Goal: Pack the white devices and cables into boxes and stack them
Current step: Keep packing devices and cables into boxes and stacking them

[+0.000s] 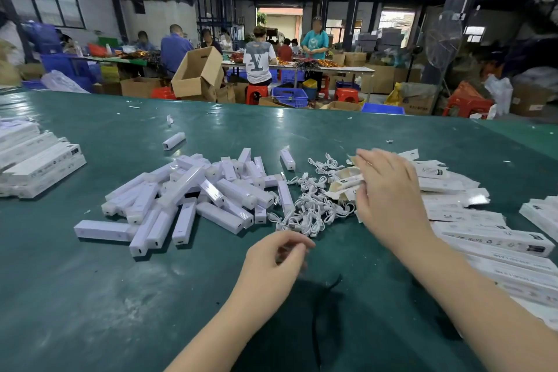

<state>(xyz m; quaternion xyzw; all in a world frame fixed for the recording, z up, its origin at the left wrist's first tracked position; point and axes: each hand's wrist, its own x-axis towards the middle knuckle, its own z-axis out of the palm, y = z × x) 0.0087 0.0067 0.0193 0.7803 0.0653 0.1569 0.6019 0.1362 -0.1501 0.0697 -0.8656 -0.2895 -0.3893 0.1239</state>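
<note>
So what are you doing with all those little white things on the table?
A person is packing at a green table. The right hand reaches over the flat boxes. The left hand hovers by the cable pile, fingers curled; whether it holds anything is too blurred to tell. White devices lie heaped, with packed boxes stacked far left.

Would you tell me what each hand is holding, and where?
The right hand reaches over flat boxes; any grip is hidden. The left hand curls, blurred, contents unclear.

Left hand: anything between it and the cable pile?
Nothing visible. The left hand hovers just short of the cable pile, with only bare green table between them. The right hand is off to the side, over the flat boxes.
</note>
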